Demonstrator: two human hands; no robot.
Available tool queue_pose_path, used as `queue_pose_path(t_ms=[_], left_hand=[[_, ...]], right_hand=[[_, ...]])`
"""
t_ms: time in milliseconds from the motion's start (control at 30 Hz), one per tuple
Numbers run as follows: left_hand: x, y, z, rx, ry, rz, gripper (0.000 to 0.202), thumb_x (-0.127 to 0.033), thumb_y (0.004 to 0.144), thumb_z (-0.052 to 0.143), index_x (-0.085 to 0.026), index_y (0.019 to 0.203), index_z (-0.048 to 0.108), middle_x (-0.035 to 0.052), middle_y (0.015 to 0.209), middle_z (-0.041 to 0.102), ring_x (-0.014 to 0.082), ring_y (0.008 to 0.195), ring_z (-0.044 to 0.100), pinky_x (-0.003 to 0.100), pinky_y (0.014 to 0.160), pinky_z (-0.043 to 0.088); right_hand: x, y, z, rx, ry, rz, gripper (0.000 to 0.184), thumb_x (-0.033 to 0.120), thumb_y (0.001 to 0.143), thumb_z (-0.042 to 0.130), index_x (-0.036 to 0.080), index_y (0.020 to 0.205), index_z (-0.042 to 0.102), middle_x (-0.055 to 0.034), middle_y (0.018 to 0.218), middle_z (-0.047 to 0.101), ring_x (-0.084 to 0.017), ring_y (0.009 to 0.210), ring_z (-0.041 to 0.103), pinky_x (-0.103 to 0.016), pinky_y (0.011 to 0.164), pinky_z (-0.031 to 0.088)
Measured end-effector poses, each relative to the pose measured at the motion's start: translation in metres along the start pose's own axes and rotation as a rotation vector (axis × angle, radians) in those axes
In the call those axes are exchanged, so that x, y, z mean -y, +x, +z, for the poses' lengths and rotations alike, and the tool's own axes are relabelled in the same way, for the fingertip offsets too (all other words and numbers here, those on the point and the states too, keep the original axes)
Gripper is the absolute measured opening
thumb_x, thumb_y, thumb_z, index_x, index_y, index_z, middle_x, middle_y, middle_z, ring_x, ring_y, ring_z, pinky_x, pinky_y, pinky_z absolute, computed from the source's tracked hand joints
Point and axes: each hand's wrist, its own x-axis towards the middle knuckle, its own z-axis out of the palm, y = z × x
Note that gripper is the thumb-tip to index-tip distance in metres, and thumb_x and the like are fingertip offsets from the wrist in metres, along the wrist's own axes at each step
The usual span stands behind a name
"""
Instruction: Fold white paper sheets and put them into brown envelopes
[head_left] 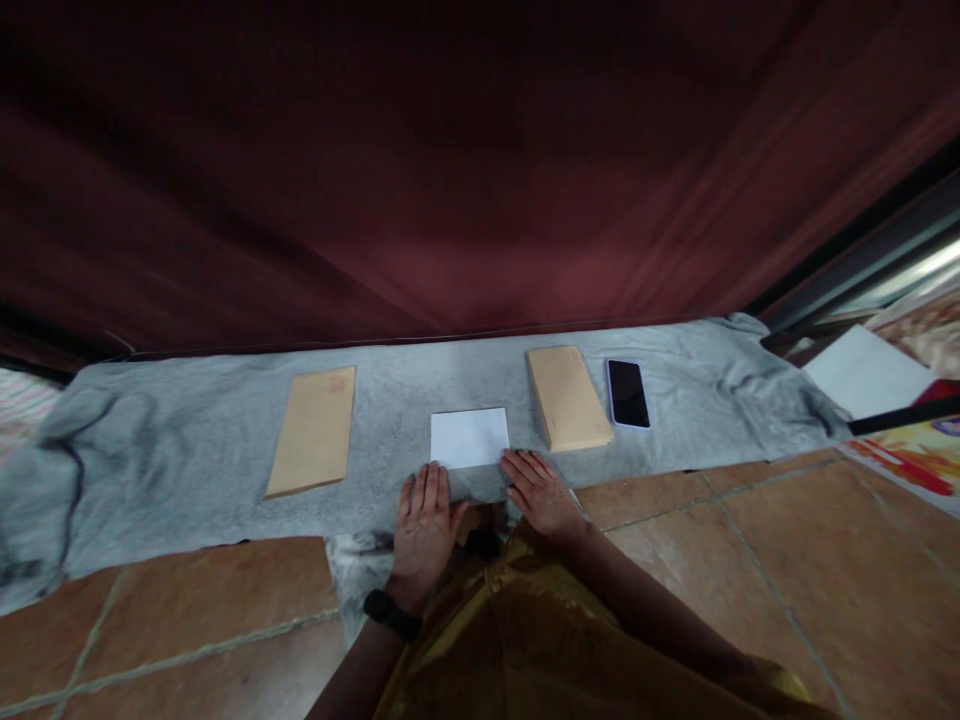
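Observation:
A white sheet of paper (470, 438), perhaps folded, lies flat on the grey cloth (405, 385) in front of me. My left hand (425, 525) rests palm down at its lower left corner, fingers stretched out. Flat by the lower right corner is my right hand (544, 497), its fingertips at the paper's edge. To the left lies a brown envelope (313, 430) with a small reddish mark near its top. On the right sits a stack of brown envelopes (570, 398). Neither hand grips anything.
A phone (628, 393) in a pale purple case lies right of the envelope stack. Dark red fabric (480, 200) hangs behind the cloth. Another white sheet (870, 372) is at the far right, near a dark bar. Tiled floor (720, 560) shows below.

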Motion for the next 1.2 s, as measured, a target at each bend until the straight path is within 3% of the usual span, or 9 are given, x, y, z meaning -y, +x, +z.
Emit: queue_pose_path(t_ms=[367, 567, 767, 1000, 1200], left_hand=[[0.001, 0.006, 0.001, -0.085, -0.079, -0.033, 0.053, -0.043, 0.099, 0.040, -0.010, 0.139, 0.052, 0.0205, 0.142, 0.057, 0.0328, 0.132, 0.054, 0.051, 0.111, 0.042], [0.005, 0.025, 0.002, -0.086, -0.208, -0.209, 0.048, -0.041, 0.098, 0.041, -0.014, 0.136, 0.054, 0.0182, 0.135, 0.061, 0.0305, 0.122, 0.058, 0.046, 0.103, 0.048], [0.014, 0.048, 0.007, -0.030, -0.297, -0.405, 0.055, -0.043, 0.094, 0.045, -0.007, 0.134, 0.055, 0.0203, 0.112, 0.067, 0.0323, 0.106, 0.061, 0.047, 0.095, 0.050], [0.022, 0.067, 0.009, 0.025, -0.564, -0.572, 0.046, -0.035, 0.078, 0.059, -0.014, 0.120, 0.064, 0.0093, 0.089, 0.069, 0.0289, 0.095, 0.063, 0.045, 0.092, 0.048], [0.030, 0.074, 0.009, 0.059, -0.865, -0.672, 0.020, -0.033, 0.068, 0.064, -0.019, 0.081, 0.068, 0.0027, 0.068, 0.065, 0.0222, 0.072, 0.064, 0.034, 0.072, 0.048]], right_hand=[[-0.003, -0.003, -0.002, -0.009, -0.002, 0.005, 0.051, 0.029, 0.102, 0.044, 0.019, 0.152, 0.041, -0.0090, 0.156, 0.044, -0.025, 0.143, 0.040, -0.050, 0.119, 0.035], [-0.001, -0.002, -0.003, -0.006, 0.024, 0.018, 0.049, 0.030, 0.103, 0.043, 0.017, 0.150, 0.045, -0.0084, 0.156, 0.044, -0.025, 0.143, 0.040, -0.049, 0.120, 0.032], [0.001, 0.004, 0.004, -0.070, 0.089, 0.103, 0.042, 0.026, 0.103, 0.042, 0.019, 0.143, 0.054, -0.0096, 0.148, 0.053, -0.024, 0.137, 0.046, -0.050, 0.117, 0.037], [0.001, 0.010, 0.014, -0.129, 0.141, 0.163, 0.040, 0.021, 0.098, 0.050, 0.018, 0.137, 0.059, -0.0112, 0.142, 0.058, -0.024, 0.132, 0.051, -0.048, 0.114, 0.040], [0.004, 0.010, 0.013, -0.164, 0.202, 0.166, 0.042, 0.015, 0.094, 0.052, 0.020, 0.135, 0.060, -0.0111, 0.140, 0.059, -0.025, 0.130, 0.052, -0.050, 0.114, 0.039]])
